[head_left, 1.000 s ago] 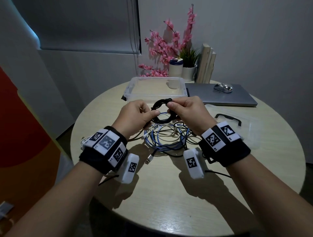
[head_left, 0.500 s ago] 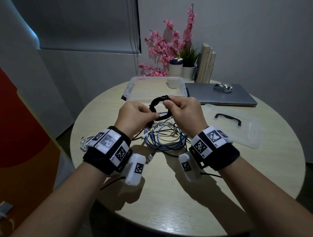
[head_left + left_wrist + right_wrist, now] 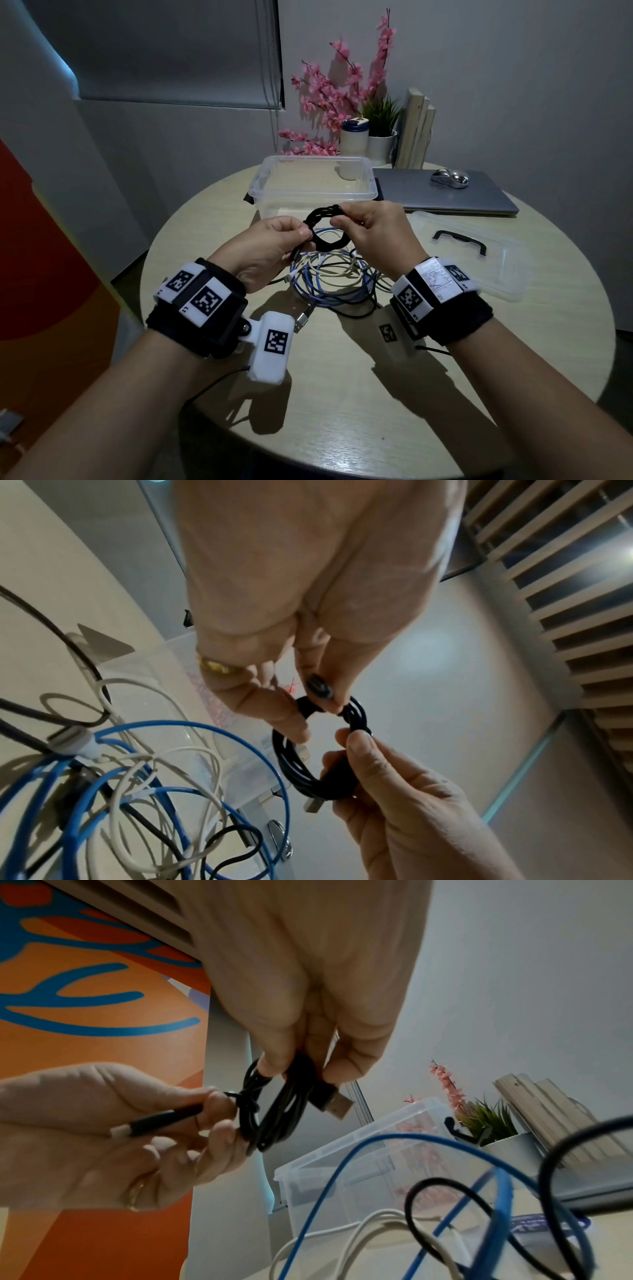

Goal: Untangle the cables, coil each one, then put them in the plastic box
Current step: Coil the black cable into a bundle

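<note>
A small coil of black cable (image 3: 325, 226) hangs between both hands above the table. My left hand (image 3: 303, 236) pinches the coil's left side, with the cable's free end lying across its palm in the right wrist view. My right hand (image 3: 346, 219) pinches the coil's upper right. In the right wrist view the black coil (image 3: 274, 1118) shows a USB plug (image 3: 334, 1102) sticking out under the right hand (image 3: 298, 1069). Below lies a tangle of blue, white and black cables (image 3: 335, 277). The clear plastic box (image 3: 311, 197) stands open just behind the hands.
The box's clear lid (image 3: 469, 253) with a black handle lies to the right. A closed laptop (image 3: 445, 202) with a mouse (image 3: 448, 178) sits at the back right. A cup, a potted plant and pink flowers (image 3: 342, 92) stand behind the box. The round table's (image 3: 342, 394) near half is bare.
My right wrist has swung a little to the left. The black coil has turned between the hands, so its ring now faces me more openly. Both hands keep their hold.
</note>
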